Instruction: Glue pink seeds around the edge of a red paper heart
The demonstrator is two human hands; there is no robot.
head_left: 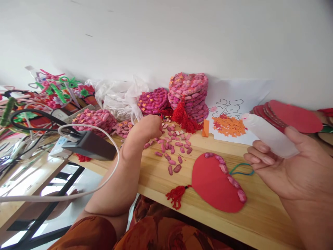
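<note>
A red heart-shaped card (213,184) lies on the wooden table (161,177), with pink beans glued along its upper right edge and a red tassel (177,196) at its tip. My right hand (291,170) is raised at the right, fingers curled round a translucent glue bottle (270,135). My left hand (148,128) reaches to the back of the table, fingers closed among loose pink beans (174,149); what it pinches is hidden.
Stacks of bean-covered hearts (188,93) stand against the wall, beside a plastic bag (117,97). Blank red hearts (288,114) and orange paper stars (229,125) lie at the right. A black adapter with white cable (88,145) and pipe-cleaner crafts (52,92) sit at the left.
</note>
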